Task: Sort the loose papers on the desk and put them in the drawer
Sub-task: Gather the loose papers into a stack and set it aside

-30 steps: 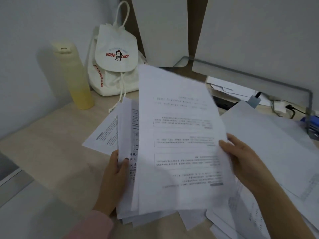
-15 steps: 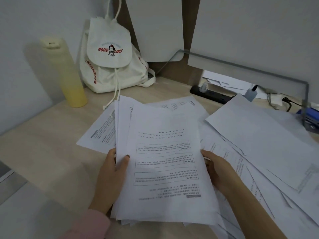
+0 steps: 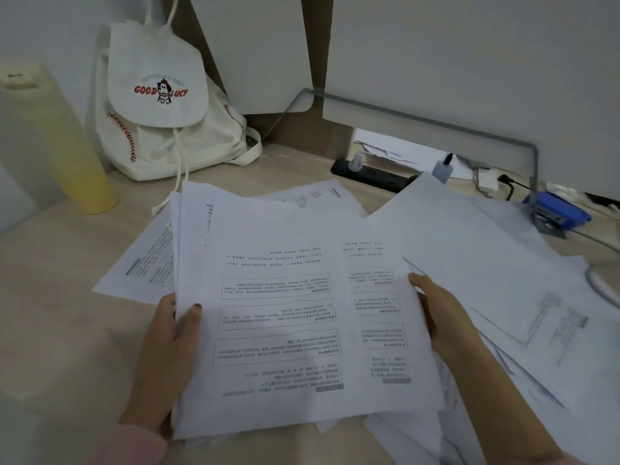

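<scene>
Landmark: the stack of papers (image 3: 285,317), printed sheets held low over the desk (image 3: 67,297), near the front edge, their text upside down to the camera.
Left hand (image 3: 167,350): closed on the stack's left edge, thumb pressed on the top sheet, fingers hidden under the pile; a pink sleeve (image 3: 127,444) shows at the wrist.
Right hand (image 3: 439,313): at the stack's right edge, fingers tucked under the sheets and the thumb at their margin, gripping them; how tightly it is closed cannot be told.
Top sheets: two printed pages lie side by side on the stack, the right one partly tucked beneath the left.
Loose papers (image 3: 486,263): spread to the right of the stack, overlapping one another and reaching under its right side, mostly blank side up.
Single sheet (image 3: 144,266): flat on the desk, sticking out from under the stack's left side.
Yellow bottle (image 3: 63,142): upright, well to the left of and beyond the stack.
White drawstring bag (image 3: 167,109): beyond the stack, against the wall, its cord trailing down to the papers' far edge.
Black power strip (image 3: 372,174): beyond the stack, to the right of the bag.
Blue stapler (image 3: 557,213): far right of the stack, just past the loose papers.
Drawer: not seen.
</scene>
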The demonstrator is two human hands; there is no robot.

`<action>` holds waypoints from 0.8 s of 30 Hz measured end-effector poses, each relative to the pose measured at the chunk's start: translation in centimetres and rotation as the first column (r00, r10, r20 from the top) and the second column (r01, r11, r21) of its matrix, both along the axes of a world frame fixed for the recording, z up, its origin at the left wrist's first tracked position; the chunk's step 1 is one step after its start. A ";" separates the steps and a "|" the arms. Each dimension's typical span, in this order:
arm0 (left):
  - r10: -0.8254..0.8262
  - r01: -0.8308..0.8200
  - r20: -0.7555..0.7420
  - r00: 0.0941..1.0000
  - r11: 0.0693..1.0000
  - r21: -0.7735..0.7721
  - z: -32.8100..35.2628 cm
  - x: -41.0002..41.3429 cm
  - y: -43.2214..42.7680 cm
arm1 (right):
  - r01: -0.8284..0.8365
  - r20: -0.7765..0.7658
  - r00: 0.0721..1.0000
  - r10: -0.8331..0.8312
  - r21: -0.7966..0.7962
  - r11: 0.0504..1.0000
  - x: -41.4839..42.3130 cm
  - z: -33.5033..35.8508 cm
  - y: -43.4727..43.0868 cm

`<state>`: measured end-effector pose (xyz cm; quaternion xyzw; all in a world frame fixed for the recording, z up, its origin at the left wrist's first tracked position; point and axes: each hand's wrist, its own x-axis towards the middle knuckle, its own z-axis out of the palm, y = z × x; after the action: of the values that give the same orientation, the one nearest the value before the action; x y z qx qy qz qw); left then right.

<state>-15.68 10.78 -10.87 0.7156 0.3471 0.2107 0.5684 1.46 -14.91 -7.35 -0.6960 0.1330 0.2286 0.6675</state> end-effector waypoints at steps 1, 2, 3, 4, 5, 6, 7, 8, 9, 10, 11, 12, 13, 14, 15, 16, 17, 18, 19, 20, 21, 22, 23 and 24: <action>0.001 -0.001 -0.001 1.000 1.000 -0.001 0.0 0.0 0.0 | -0.011 0.010 1.000 0.011 0.003 1.000 0.1 0.0 -0.2; 0.004 -0.004 -0.002 1.000 1.000 -0.001 0.0 0.0 -0.1 | -0.018 0.020 1.000 0.018 -0.001 1.000 0.1 0.0 -0.3; 0.003 -0.003 -0.003 1.000 1.000 -0.002 0.0 0.0 -0.1 | -0.029 0.025 0.999 0.029 -0.007 1.000 0.1 -0.1 -0.2; 0.001 -0.001 -0.002 1.000 1.000 -0.003 0.0 0.0 -0.1 | -0.045 0.037 0.998 0.046 -0.024 0.999 -0.1 -0.2 -0.1; 0.000 0.000 0.000 1.000 1.000 -0.002 0.1 0.0 -0.1 | -0.079 0.056 0.995 0.082 -0.047 0.996 -0.3 -0.3 0.3; 0.000 0.000 0.001 1.000 1.000 0.000 0.1 0.1 -0.1 | -0.124 0.074 0.989 0.129 -0.072 0.990 -0.6 -0.3 0.7; 0.001 -0.001 0.001 1.000 1.000 0.004 0.1 0.1 -0.1 | -0.177 0.086 0.979 0.185 -0.090 0.980 -0.8 -0.5 1.4; 0.003 -0.003 -0.001 1.000 1.000 0.008 0.1 0.1 -0.1 | -0.231 0.089 0.967 0.239 -0.096 0.968 -1.2 -0.6 2.1; 0.002 -0.002 -0.002 1.000 1.000 0.011 0.2 0.1 -0.1 | -0.279 0.094 0.953 0.287 -0.091 0.956 -1.5 -0.7 2.8; 0.001 -0.001 -0.004 1.000 1.000 0.011 0.2 0.1 -0.1 | -0.323 0.104 0.938 0.330 -0.082 0.943 -1.8 -0.7 3.5; 0.000 0.000 -0.006 1.000 1.000 0.010 0.2 0.1 -0.1 | -0.362 0.122 0.920 0.371 -0.092 0.928 -2.0 -0.7 4.2; 0.000 0.000 -0.007 1.000 1.000 0.006 0.2 0.0 -0.1 | -0.393 0.142 0.902 0.408 -0.123 0.911 -2.3 -0.6 4.8; 0.001 -0.001 -0.007 1.000 1.000 -0.001 0.2 0.0 -0.1 | -0.420 0.158 0.883 0.443 -0.159 0.894 -2.5 -0.5 5.3; 0.001 -0.001 -0.005 1.000 1.000 -0.008 0.2 -0.1 -0.1 | -0.446 0.160 0.865 0.475 -0.190 0.875 -2.5 -0.4 5.7; 0.002 -0.002 -0.002 1.000 1.000 -0.012 0.3 -0.1 -0.1 | -0.462 0.157 0.853 0.498 -0.220 0.859 -2.5 -0.3 6.0; 0.004 -0.004 0.004 1.000 1.000 -0.010 0.3 -0.1 -0.1 | -0.459 0.155 0.853 0.498 -0.232 0.858 -2.5 -0.1 6.1; 0.008 -0.007 0.011 1.000 1.000 -0.004 0.4 -0.1 -0.1 | -0.426 0.162 0.871 0.464 -0.220 0.877 -2.5 0.2 6.0; 0.012 -0.012 0.018 1.000 1.000 0.003 0.5 -0.1 -0.1 | -0.368 0.180 0.899 0.398 -0.178 0.913 -2.3 0.5 5.7; 0.018 -0.018 0.020 1.000 1.000 0.008 0.5 -0.1 -0.1 | -0.291 0.199 0.930 0.308 -0.114 0.950 -2.0 0.6 5.3; 0.023 -0.024 0.020 1.000 1.000 0.011 0.6 -0.1 -0.1 | -0.205 0.204 0.957 0.207 -0.031 0.978 -1.6 0.7 4.9; 0.024 -0.025 0.017 1.000 1.000 0.013 0.6 0.0 -0.1 | -0.123 0.193 0.975 0.108 0.066 0.990 -1.3 0.8 4.5; 0.023 -0.023 0.013 1.000 1.000 0.011 0.5 0.0 0.0 | -0.048 0.165 0.986 0.019 0.174 0.984 -1.0 0.8 4.2; 0.024 -0.024 0.005 1.000 1.000 0.004 0.6 0.0 0.0 | 0.018 0.120 0.991 -0.054 0.284 0.959 -0.9 0.7 4.1; 0.024 -0.024 -0.002 1.000 1.000 -0.001 0.5 0.0 0.0 | 0.076 0.069 0.991 -0.110 0.384 0.920 -0.9 0.6 4.2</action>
<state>-15.68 10.80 -10.34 0.7112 0.3562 0.2165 0.5660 0.57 -10.75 -6.77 -0.5557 0.0891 0.1867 0.8053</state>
